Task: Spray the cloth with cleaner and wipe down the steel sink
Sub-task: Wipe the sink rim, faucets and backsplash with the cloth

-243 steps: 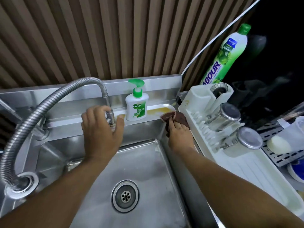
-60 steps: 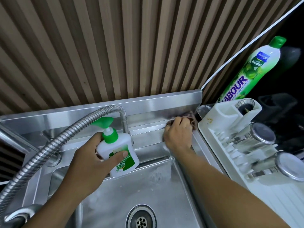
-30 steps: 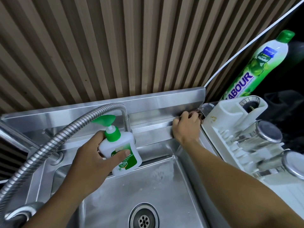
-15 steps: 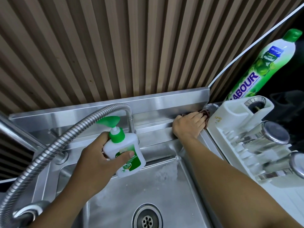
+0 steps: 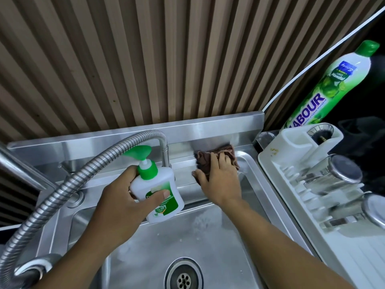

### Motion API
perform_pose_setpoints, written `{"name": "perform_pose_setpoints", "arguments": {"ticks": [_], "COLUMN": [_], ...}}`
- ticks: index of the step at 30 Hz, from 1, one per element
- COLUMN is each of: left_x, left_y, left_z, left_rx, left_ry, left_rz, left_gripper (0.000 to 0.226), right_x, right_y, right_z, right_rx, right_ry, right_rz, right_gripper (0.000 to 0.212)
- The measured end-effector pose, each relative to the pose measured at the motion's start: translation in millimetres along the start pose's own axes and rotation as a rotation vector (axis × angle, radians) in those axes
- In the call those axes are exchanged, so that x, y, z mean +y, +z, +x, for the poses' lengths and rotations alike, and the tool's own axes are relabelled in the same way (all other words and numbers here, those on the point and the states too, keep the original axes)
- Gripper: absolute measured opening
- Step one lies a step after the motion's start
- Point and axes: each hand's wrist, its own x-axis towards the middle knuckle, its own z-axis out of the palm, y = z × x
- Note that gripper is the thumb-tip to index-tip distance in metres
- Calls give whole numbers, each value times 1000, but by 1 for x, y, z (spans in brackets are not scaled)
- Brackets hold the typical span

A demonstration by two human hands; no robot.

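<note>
My right hand (image 5: 218, 180) presses a brown cloth (image 5: 208, 158) flat on the steel sink's back ledge (image 5: 183, 163), right of the tap. Its fingers are spread over the cloth, and part of the cloth shows above them. My left hand (image 5: 123, 197) holds a white pump bottle with a green pump (image 5: 158, 190) lifted above the ledge and the basin's back edge. The steel basin (image 5: 208, 243) lies below both hands, with some foam on its floor and the drain (image 5: 184, 277) at the bottom.
A flexible steel tap hose (image 5: 62, 190) arcs from the lower left to a spout behind the pump bottle. A white dish rack (image 5: 291, 205) with steel cups stands right of the sink. A tall green dish-liquid bottle (image 5: 333, 84) leans behind it. Slatted wall panels rise behind.
My right hand slid the cloth left along the back ledge, away from the right corner by the dish rack. The left hand keeps the pump bottle lifted, nearly still.
</note>
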Motion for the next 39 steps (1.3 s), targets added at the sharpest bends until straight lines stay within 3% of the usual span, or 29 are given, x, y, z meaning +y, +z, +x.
{"name": "perform_pose_setpoints", "arguments": {"ticks": [2,6,12,17,25,29,31,34,36,39], "left_x": [-1,0,0,1,-1,1,1,0,-2,-4], "left_y": [1,1,-1,-4,-10,-11,-11,-9,-9,-7], "left_z": [1,1,0,1,-4,-7,-8,-7,-7,-7], "left_rx": [-4,-3,-3,5,126,146,139,133,129,115], "left_ry": [0,6,8,5,-14,-9,-10,-17,-18,-22], "left_rz": [14,45,35,41,146,150,161,173,164,158], "left_gripper": [36,37,37,40,36,35,35,35,37,36], "right_x": [17,36,37,26,-53,-39,-23,-3,9,31], "right_y": [0,-14,-18,-18,23,26,18,6,-5,-30], "right_z": [7,40,54,35,-7,-15,-11,0,13,41], "right_rx": [-28,-81,-98,-66,-31,24,9,20,-24,-130], "right_ry": [57,340,368,258,-13,-322,-352,-95,127,284], "right_rz": [-114,-179,-309,-293,-41,-25,-82,-156,-240,-407], "right_gripper": [73,85,88,91,69,59,56,61,77,96]}}
